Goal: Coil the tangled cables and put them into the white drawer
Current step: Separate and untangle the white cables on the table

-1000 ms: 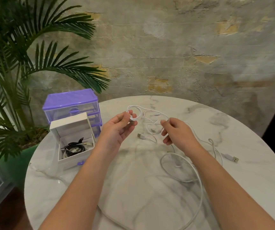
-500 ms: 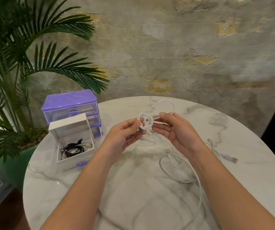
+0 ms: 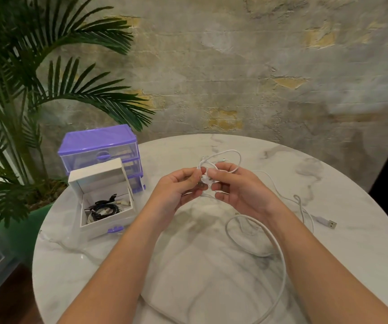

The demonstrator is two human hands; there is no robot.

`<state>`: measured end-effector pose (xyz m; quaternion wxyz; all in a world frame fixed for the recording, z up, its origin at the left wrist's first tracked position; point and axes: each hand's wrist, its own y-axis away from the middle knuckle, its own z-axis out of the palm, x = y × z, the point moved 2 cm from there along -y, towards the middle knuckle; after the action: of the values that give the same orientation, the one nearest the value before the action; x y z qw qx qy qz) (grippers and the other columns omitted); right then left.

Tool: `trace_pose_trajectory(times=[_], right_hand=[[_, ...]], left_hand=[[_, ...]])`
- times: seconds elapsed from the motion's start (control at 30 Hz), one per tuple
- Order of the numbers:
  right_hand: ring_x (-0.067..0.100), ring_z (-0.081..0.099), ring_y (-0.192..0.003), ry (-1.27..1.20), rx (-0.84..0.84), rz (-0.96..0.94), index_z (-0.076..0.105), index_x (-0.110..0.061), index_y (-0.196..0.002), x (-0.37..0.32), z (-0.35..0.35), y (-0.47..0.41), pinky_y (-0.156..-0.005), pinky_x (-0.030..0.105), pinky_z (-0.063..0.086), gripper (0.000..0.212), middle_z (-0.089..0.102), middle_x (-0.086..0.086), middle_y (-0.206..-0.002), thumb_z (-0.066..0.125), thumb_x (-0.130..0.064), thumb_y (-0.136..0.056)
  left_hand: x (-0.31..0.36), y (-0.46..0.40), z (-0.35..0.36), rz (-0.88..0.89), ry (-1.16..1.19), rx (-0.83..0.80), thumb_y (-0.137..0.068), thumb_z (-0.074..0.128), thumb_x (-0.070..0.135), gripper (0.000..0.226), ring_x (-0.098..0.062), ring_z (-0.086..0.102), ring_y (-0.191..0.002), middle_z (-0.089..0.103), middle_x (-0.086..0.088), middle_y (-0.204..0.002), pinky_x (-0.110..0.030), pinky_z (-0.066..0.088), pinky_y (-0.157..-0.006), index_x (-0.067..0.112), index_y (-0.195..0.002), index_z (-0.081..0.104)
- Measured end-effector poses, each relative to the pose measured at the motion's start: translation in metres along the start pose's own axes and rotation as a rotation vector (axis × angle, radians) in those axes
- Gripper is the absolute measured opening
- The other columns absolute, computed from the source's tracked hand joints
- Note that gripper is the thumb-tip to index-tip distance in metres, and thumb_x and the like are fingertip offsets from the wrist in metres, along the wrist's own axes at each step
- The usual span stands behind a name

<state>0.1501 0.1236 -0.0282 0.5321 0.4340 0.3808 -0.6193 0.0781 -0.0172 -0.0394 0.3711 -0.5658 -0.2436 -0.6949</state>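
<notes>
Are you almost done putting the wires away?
Partway. Done: dark cables already lie coiled in the white drawer, which sits pulled out on the table. In hand: the left hand and right hand pinch small loops of a white cable between them. Left: much of the white cable, including its USB plug, lies loose on the table, not yet coiled or put away.

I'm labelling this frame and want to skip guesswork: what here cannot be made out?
Head view only:
- Where the white cable is pinched: hidden by the left hand and right hand.
- Its near loop: cut off by the bottom edge.
- How many cables lie in the white drawer: a dark tangle, too small.
- The purple organizer: contents blurred behind its fronts.
</notes>
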Motion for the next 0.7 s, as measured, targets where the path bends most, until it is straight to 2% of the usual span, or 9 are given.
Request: trace_pose_trajectory(times=[0.1,0.2,0.3,0.4,0.5,0.6,0.7], right_hand=[[0.013,0.065,-0.065,-0.028,-0.001,0.032,0.050,-0.014,-0.113,0.003,0.001,-0.001,-0.059,0.024,0.054,0.044,0.069,0.004,-0.081,0.073,-0.003,-0.078],[0.020,0.064,-0.066,-0.075,-0.006,0.039,0.049,-0.009,-0.113,0.003,0.002,0.000,-0.063,0.030,0.057,0.046,0.068,0.009,-0.080,0.067,0.011,-0.076],[0.019,0.061,-0.062,-0.024,0.005,0.027,0.054,-0.006,-0.116,0.001,0.001,0.001,-0.058,0.026,0.054,0.047,0.068,0.008,-0.080,0.062,0.019,-0.077],[0.016,0.061,-0.063,0.296,0.069,-0.006,0.064,-0.007,-0.114,0.003,-0.004,-0.001,-0.058,0.024,0.050,0.043,0.069,0.004,-0.079,0.068,0.014,-0.076],[0.011,0.059,-0.060,0.571,0.155,-0.020,0.074,-0.013,-0.088,0.006,-0.009,-0.003,-0.060,0.020,0.050,0.023,0.068,0.001,-0.069,0.073,0.007,-0.077],[0.004,0.055,-0.053,0.747,0.275,-0.013,0.074,-0.017,-0.079,0.008,-0.016,-0.005,-0.056,0.018,0.048,0.024,0.066,-0.003,-0.064,0.071,0.007,-0.075],[0.003,0.054,-0.055,0.908,0.378,0.000,0.071,-0.020,-0.074,0.008,-0.026,-0.006,-0.053,0.014,0.043,0.026,0.063,-0.006,-0.064,0.065,0.006,-0.076]], left_hand=[[-0.001,0.000,0.001,0.024,-0.034,0.007,-0.086,0.064,0.022,0.016,-0.012,0.067,-0.084,0.072,-0.002,-0.089,-0.020,0.056,-0.080,0.014,-0.097,0.073],[-0.003,-0.001,0.001,0.055,-0.063,0.034,-0.087,0.065,0.020,0.019,-0.013,0.065,-0.082,0.071,-0.004,-0.089,-0.026,0.056,-0.086,0.010,-0.100,0.072],[-0.003,-0.003,-0.002,0.086,-0.059,0.098,-0.090,0.063,0.018,0.014,-0.014,0.065,-0.083,0.071,-0.004,-0.090,-0.022,0.056,-0.078,0.012,-0.100,0.071],[-0.001,-0.006,-0.009,0.130,-0.005,0.205,-0.091,0.062,0.018,0.014,-0.011,0.066,-0.082,0.069,-0.005,-0.094,-0.017,0.054,-0.071,0.013,-0.101,0.070],[0.000,-0.008,-0.013,0.180,0.015,0.282,-0.091,0.062,0.018,0.018,-0.007,0.067,-0.083,0.071,0.000,-0.101,-0.016,0.053,-0.071,0.012,-0.106,0.069],[0.002,-0.008,-0.016,0.218,0.053,0.334,-0.092,0.061,0.018,0.023,-0.005,0.067,-0.083,0.071,0.006,-0.102,-0.016,0.053,-0.072,0.009,-0.112,0.066],[0.005,-0.008,-0.022,0.239,0.076,0.389,-0.093,0.060,0.024,0.021,-0.002,0.066,-0.082,0.068,0.002,-0.103,-0.016,0.053,-0.073,0.012,-0.108,0.067]])
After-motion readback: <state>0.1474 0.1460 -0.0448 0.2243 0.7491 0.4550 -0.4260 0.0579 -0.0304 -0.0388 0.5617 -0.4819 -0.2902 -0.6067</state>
